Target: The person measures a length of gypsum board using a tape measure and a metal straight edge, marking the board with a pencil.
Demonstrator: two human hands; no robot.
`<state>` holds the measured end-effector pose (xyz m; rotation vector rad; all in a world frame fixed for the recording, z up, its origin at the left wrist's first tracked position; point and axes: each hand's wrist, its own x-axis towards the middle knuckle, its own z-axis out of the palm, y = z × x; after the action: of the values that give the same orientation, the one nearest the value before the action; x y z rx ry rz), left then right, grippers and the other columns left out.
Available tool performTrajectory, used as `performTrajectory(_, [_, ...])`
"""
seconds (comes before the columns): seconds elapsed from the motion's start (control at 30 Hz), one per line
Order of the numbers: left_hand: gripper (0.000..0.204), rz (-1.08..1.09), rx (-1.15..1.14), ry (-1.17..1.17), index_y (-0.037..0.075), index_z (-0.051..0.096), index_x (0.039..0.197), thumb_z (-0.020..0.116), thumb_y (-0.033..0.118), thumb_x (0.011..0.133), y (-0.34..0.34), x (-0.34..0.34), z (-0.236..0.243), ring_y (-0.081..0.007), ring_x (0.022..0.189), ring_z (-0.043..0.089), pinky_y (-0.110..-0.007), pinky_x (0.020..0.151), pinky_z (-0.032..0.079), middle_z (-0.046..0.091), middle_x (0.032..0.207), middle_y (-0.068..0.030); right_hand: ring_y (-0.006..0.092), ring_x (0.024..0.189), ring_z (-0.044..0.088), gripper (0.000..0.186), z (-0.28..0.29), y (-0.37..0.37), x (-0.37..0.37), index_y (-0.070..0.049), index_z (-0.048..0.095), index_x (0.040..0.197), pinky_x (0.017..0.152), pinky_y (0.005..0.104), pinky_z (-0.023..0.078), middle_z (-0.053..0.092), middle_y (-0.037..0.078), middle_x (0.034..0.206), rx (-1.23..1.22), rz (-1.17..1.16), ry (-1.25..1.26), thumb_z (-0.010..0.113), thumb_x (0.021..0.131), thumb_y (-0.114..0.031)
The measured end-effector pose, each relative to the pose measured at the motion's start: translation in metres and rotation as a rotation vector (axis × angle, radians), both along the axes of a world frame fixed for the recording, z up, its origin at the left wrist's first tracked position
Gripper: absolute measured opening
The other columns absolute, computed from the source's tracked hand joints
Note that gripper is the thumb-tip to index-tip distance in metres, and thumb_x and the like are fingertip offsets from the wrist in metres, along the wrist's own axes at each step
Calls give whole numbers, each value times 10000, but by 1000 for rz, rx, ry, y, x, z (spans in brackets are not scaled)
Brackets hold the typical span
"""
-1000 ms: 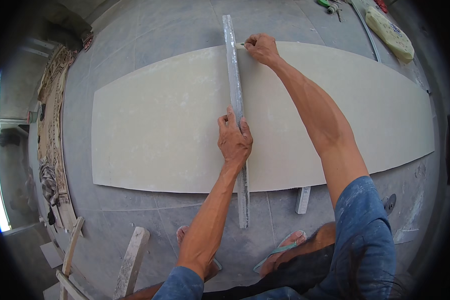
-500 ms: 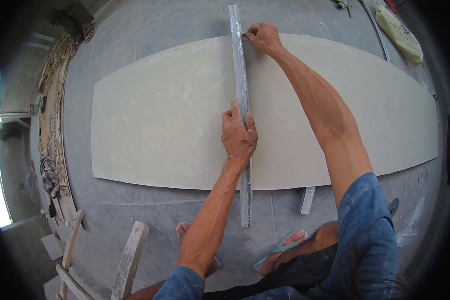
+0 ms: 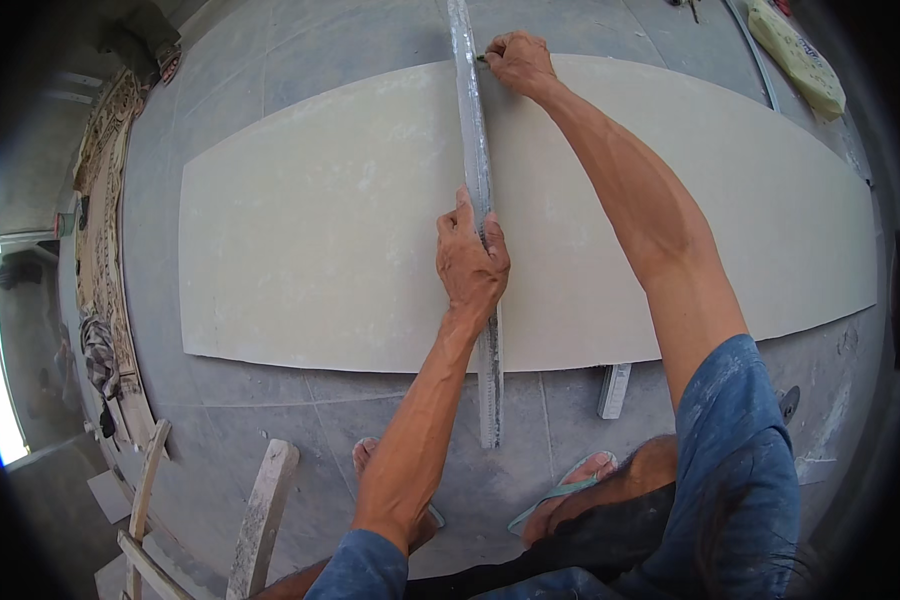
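Note:
A large pale board (image 3: 300, 230), dusty with white smudges, lies flat on the floor. Across it, from the far edge past the near one, runs a long metal straightedge (image 3: 475, 150) smeared with white. My left hand (image 3: 472, 260) is closed around the straightedge near the board's middle, thumb on one side and fingers on the other. At the far edge, just right of the bar, my right hand (image 3: 520, 65) is closed in a pinch. A small dark greenish tip sticks out of it toward the bar; the fingers hide the rest.
Beneath the near edge a block-like bar end (image 3: 614, 392) pokes out. Wooden pieces (image 3: 262, 520) stand at the lower left, close to my feet. A patterned rug (image 3: 102, 200) lies along the left. A yellowish bag (image 3: 798, 60) and a thin metal strip (image 3: 755, 50) are at the far right.
The whole view has shifted slightly, so the straightedge's far end now runs out of the picture. Both hands keep about the same places on the bar and board.

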<state>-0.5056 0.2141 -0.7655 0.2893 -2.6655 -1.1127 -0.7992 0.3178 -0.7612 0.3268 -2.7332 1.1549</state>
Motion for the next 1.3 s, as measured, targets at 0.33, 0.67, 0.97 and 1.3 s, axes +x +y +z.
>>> performTrajectory(0.33, [584,-1,38,-45,-48,430,1483,506,301,1021,-1,-1,3,-364,982,602,-446,835,523,569,1144,-283,339,943,707,220,-8,0,-6,-78,785,986,925,405,544,752,158,930,75,12,68,646,856,-191])
performTrajectory(0.67, [581,14,49,-31,-23,455,1481,513,321,1016,-2,0,4,-353,1035,595,-441,847,531,563,1131,-251,420,864,709,222,-26,-9,-23,-22,767,837,821,492,560,712,253,877,163,82,211,625,786,-186])
performTrajectory(0.97, [589,22,-8,-32,-25,449,1483,498,337,1020,-9,1,2,-345,986,614,-442,829,539,556,1125,-242,318,839,713,220,10,-12,11,-16,771,964,858,399,556,745,174,866,244,183,-63,674,854,-180])
performTrajectory(1.3, [587,8,-36,21,-26,464,1473,490,349,1022,-3,-1,-4,-348,944,631,-436,802,549,551,1139,-236,325,851,716,241,3,14,-2,-4,770,993,870,398,554,752,178,900,96,100,38,658,866,-175])
